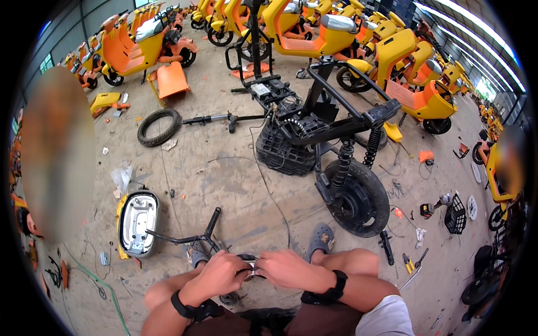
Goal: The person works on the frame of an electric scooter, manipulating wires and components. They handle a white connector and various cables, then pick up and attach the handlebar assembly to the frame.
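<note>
My left hand (221, 273) and my right hand (288, 270) meet in front of my knees, both with curled fingers. Between them is a small dark and silvery part (252, 270), pinched from either side and mostly covered by the fingers. Just beyond my left hand a black branching metal tube (210, 225), like a handlebar, rises from near the knuckles; whether the hand touches it cannot be told. One end of it reaches over a white-lined, yellow-edged scooter seat or box (138, 224). A toothed dark metal part (228, 298) shows below my left hand.
Ahead stands a stripped black scooter frame (314, 126) with its rear wheel (358, 199). A loose tyre (159, 127) lies further left. To the right are yellow-handled cutters (409, 262), a power tool (427, 210) and a black basket (456, 215). Rows of yellow scooters (314, 36) stand behind.
</note>
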Tool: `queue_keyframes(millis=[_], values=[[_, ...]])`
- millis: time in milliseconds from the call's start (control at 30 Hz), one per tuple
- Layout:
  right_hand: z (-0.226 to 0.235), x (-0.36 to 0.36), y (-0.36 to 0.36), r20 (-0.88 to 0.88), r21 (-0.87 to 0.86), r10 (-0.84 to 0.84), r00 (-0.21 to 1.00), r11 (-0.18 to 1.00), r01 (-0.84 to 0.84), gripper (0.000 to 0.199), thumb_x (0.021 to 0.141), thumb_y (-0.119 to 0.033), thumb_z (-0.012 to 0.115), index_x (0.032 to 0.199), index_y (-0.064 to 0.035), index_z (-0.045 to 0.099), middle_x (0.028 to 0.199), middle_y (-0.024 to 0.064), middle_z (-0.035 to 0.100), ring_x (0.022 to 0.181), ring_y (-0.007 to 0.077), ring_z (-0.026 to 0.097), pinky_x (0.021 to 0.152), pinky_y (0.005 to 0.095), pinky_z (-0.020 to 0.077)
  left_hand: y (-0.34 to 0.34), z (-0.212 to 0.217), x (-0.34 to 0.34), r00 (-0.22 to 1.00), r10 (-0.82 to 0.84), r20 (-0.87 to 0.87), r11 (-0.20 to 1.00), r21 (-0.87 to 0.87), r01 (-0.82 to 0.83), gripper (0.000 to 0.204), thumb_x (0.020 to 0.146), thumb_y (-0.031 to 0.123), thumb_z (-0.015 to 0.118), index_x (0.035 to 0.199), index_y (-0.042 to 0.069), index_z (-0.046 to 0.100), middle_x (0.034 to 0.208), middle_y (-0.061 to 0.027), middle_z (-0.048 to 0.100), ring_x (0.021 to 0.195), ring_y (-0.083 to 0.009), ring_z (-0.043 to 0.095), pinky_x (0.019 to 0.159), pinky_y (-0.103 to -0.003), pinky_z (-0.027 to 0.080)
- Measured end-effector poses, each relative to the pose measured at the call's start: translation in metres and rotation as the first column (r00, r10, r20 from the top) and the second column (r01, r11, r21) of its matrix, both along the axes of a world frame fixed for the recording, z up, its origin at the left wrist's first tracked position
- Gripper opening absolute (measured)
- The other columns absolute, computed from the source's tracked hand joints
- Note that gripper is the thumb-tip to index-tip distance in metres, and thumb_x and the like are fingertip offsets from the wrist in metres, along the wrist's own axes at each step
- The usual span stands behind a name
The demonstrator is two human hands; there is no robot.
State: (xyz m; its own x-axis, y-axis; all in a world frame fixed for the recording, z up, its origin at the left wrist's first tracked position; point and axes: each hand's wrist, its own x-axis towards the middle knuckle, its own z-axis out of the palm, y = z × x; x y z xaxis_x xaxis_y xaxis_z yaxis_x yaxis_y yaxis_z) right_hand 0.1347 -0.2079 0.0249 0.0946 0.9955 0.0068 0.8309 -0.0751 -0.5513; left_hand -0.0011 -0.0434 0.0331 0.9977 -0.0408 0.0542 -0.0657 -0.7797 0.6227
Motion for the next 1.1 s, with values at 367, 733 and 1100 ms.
queue_keyframes(millis=[367,733,1100], values=[[-0.019,0.053,0.009,0.389,-0.182,-0.211,0.897,0.936,0.300,0.021,0.079,-0.025,0.067,0.082,-0.0043,0.068,0.086,0.0168,0.067,0.080,0.0327,0.066,0.068,0.0429,0.0520,0.000,-0.034,0.019,0.974,-0.007,-0.226,1.000,0.000,0.007,0.021,0.081,0.020,0.065,0.095,0.005,0.071,0.078,-0.0189,0.067,0.072,-0.0363,0.064,0.066,-0.042,0.051],[-0.010,0.035,-0.015,-0.102,-0.065,0.049,0.994,0.996,-0.056,0.030,0.083,-0.029,0.065,0.103,-0.0070,0.065,0.079,0.0102,0.064,0.069,0.0294,0.064,0.060,0.0405,0.0520,0.012,-0.023,0.025,0.985,-0.121,-0.119,0.979,0.150,0.138,0.013,0.081,0.017,0.066,0.088,0.007,0.067,0.068,-0.0060,0.057,0.071,-0.0224,0.058,0.069,-0.034,0.044],[-0.066,0.088,0.033,-0.378,-0.485,-0.320,0.868,0.868,0.109,0.028,0.087,-0.029,0.062,0.108,-0.0097,0.067,0.082,0.0111,0.067,0.074,0.0319,0.065,0.066,0.0410,0.0528,0.066,-0.043,0.080,0.916,0.123,-0.382,0.961,-0.183,-0.206,0.010,0.081,0.014,0.066,0.087,0.006,0.069,0.070,-0.0101,0.061,0.073,-0.0285,0.058,0.068,-0.039,0.045]])
